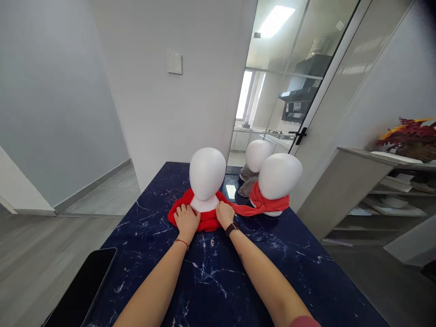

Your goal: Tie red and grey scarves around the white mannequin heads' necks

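A white mannequin head [207, 175] stands on the dark blue marble table [211, 277] with a red scarf [206, 221] bunched round its base. My left hand [186, 220] has its fingers curled closed on the scarf at the front left of the neck. My right hand [225, 214], with a dark watch on the wrist, grips the scarf at the front right. A second white head [279, 176] to the right wears an orange-red scarf [262, 205] whose tail reaches toward my right hand.
A third white head [256, 155] with a grey scarf stands behind, near the glass door [306, 91]. A black tablet [80, 290] lies at the table's near left edge. At right is a shelf unit [374, 190] with autumn leaves on top.
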The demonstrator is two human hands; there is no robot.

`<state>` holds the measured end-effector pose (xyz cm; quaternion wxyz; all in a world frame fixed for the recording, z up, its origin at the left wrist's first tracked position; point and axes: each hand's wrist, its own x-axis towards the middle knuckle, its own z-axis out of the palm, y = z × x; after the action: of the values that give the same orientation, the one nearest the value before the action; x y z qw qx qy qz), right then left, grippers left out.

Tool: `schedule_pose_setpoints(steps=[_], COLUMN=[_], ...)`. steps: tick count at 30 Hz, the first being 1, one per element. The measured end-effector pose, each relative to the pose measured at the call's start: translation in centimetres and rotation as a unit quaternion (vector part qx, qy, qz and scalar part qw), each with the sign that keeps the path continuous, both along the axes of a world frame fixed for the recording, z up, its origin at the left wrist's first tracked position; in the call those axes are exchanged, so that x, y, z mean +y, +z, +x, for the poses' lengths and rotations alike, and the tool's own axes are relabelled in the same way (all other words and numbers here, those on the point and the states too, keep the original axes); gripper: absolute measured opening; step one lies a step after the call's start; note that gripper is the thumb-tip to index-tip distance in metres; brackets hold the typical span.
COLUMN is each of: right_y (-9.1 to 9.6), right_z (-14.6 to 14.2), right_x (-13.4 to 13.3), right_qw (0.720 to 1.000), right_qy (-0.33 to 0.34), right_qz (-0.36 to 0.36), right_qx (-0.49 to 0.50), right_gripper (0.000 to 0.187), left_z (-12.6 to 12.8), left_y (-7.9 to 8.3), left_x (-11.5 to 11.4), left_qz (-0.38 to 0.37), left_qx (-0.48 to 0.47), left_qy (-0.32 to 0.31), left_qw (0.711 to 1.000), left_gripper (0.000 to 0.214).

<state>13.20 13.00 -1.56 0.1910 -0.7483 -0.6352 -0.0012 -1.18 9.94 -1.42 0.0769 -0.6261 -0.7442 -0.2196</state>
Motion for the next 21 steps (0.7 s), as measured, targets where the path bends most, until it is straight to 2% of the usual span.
schedule_pose_setpoints(steps=[5, 10, 12, 15, 17, 19, 21], right_y=[0.3, -0.5, -0.9, -1.5, -1.8, -2.0, -2.2], right_z=[0.1, 1.3, 1.5, 1.6, 1.6, 1.6, 1.7], right_x=[1.2, 1.5, 1.6, 2.1, 2.6, 3.0, 3.2], right_qw=[0.997, 0.989, 0.977, 0.929, 0.889, 0.863, 0.826], right_qy=[-0.012, 0.032, 0.047, 0.050, 0.048, 0.054, 0.067], right_qz=[-0.007, 0.016, 0.034, 0.043, 0.042, 0.041, 0.040], right_qx=[0.069, 0.141, 0.204, 0.364, 0.453, 0.500, 0.559], right_gripper=[0.043, 0.045, 0.043, 0.041, 0.045, 0.050, 0.051], left_z=[-0.6, -1.3, -1.4, -1.5, -1.5, -1.5, -1.6], left_y=[-0.2, -0.7, -0.7, -0.7, -0.8, -0.8, -0.9], left_x=[0.5, 1.2, 1.3, 1.2, 1.1, 1.0, 1.1], left_qz=[-0.021, -0.051, -0.055, -0.056, -0.054, -0.052, -0.054], left_qx=[-0.035, -0.073, -0.080, -0.082, -0.081, -0.085, -0.090], left_qy=[-0.007, -0.036, -0.041, -0.055, -0.065, -0.078, -0.092], left_qw=[0.999, 0.995, 0.994, 0.994, 0.993, 0.992, 0.990], left_gripper=[0.041, 0.046, 0.047, 0.045, 0.044, 0.045, 0.048])
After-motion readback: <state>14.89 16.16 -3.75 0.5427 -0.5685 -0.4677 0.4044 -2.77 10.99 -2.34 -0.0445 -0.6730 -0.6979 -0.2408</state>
